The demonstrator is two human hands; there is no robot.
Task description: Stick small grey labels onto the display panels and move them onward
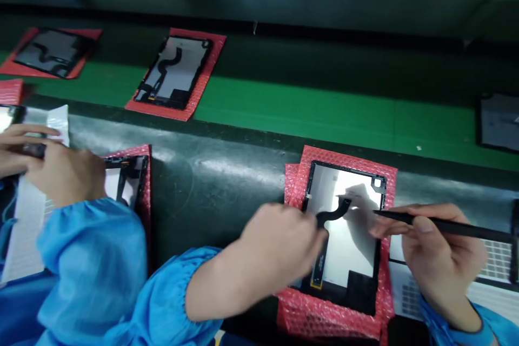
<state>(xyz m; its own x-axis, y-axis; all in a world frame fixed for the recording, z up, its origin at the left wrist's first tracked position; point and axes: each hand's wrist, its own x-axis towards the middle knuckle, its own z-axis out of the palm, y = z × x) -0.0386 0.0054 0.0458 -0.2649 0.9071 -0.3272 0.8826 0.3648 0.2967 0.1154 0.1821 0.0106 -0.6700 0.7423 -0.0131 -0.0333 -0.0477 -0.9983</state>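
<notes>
In front of me a tablet screen assembly [340,259] lies silvery back side up on red bubble wrap [340,319]. A black flex cable [336,213] curves across its back. Slightly blurred, my left hand [279,240] is closed at the screen's left edge, its fingertips pinching the cable's bend. My right hand [441,251] grips black tweezers [454,227] like a pen. Their tip points left over the screen, short of the cable's free end. My left fingers hide part of the cable.
On the green belt [316,108] lie two screens [174,70] [51,51] on red wrap, with another screen [500,121] at far right. A co-worker's hands [67,167] work beside a screen [130,178] at left. White gridded sheets [497,259] lie under my right hand.
</notes>
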